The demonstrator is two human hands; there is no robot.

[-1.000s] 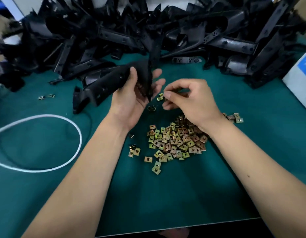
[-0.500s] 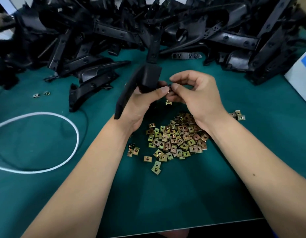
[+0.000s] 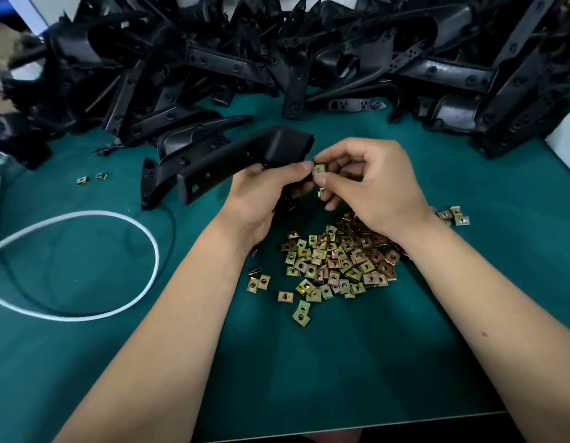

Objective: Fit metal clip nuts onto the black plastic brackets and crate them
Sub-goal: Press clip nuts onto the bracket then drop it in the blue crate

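My left hand [image 3: 264, 193] grips a black plastic bracket [image 3: 239, 158] by its bent end, its long arm pointing left and down above the green table. My right hand [image 3: 366, 183] pinches a yellowish metal clip nut [image 3: 319, 169] between thumb and forefinger, right at the bracket's near edge beside my left thumb. A heap of clip nuts [image 3: 338, 260] lies on the mat just below both wrists. Another bracket [image 3: 168, 174] lies on the mat behind the held one.
A large pile of black brackets [image 3: 309, 52] fills the back of the table. A white cable loop [image 3: 95, 263] lies at the left. Two stray nuts [image 3: 92, 178] sit far left, a few more [image 3: 454, 215] right of my right wrist. A white box [image 3: 566, 139] stands at the right edge.
My left hand lifted the bracket off the mat and turned it so its long arm points left. My right hand picked a nut and brought it to the bracket's edge.
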